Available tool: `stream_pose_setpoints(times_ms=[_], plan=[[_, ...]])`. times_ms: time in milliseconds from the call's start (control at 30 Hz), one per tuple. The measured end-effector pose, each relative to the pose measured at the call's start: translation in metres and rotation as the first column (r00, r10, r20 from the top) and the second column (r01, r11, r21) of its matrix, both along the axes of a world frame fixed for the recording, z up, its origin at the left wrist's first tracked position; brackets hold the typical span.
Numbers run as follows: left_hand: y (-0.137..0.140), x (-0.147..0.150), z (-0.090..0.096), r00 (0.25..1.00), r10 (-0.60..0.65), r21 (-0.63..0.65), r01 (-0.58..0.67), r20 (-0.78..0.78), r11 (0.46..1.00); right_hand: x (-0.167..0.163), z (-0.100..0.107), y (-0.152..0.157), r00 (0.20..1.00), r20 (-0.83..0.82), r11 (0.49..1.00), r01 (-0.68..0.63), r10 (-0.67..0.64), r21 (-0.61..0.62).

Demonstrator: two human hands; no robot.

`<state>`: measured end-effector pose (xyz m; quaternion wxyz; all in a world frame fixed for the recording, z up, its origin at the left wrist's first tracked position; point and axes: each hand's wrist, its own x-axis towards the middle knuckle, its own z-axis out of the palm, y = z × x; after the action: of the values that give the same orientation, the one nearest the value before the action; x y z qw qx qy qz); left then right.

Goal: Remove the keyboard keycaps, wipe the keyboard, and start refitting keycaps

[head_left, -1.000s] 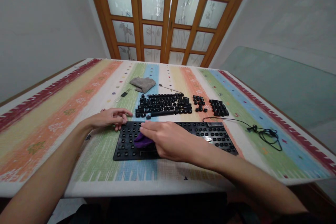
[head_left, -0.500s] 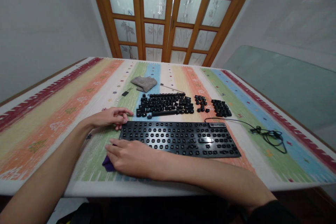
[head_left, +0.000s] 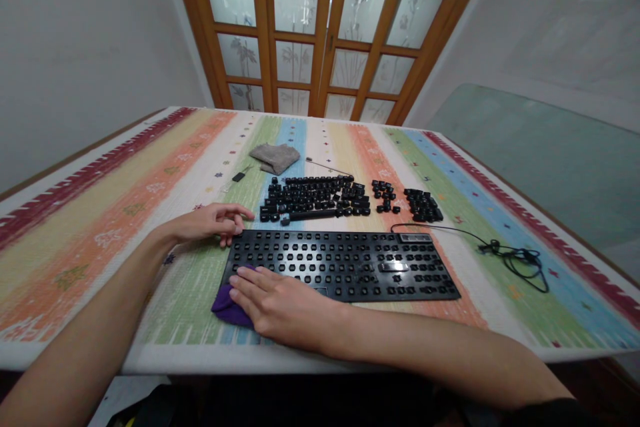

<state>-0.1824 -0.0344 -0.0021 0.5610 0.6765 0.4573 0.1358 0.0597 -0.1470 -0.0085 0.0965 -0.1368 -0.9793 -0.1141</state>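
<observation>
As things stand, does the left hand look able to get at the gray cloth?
Probably yes: bare tablecloth leads most of the way from the left hand to the gray cloth; the small black object and loose keycaps appear to flank that way.

Pretty loud tablecloth [head_left: 115, 267] tbh: it's striped in maroon, pale yellow, orange, white, green and light blue. The white bands are dotted with tiny multicoloured motifs, the orange ones are decorated with little tree-like figures, and the maroon is edged with white teeth. The keyboard base [head_left: 345, 257] is done all in glossy black, matched by mostly black keycaps [head_left: 313, 197] and a black cable [head_left: 520, 257]. Solid purple is worn by one cloth [head_left: 231, 308], plain grey by the folded rag [head_left: 276, 159]. The doors [head_left: 321, 60] are finished in orangey brown, their whitish panes [head_left: 295, 3] patterned with plants.
</observation>
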Motion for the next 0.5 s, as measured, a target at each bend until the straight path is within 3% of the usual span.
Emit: stream_pose_setpoints(times_ms=[500], plan=[[0.002,-0.003,-0.004,1.000,-0.017,0.000,0.017,-0.018,1.000,0.064,-0.005,-0.012,0.998,-0.029,0.987,0.056,-0.061,-0.150]])
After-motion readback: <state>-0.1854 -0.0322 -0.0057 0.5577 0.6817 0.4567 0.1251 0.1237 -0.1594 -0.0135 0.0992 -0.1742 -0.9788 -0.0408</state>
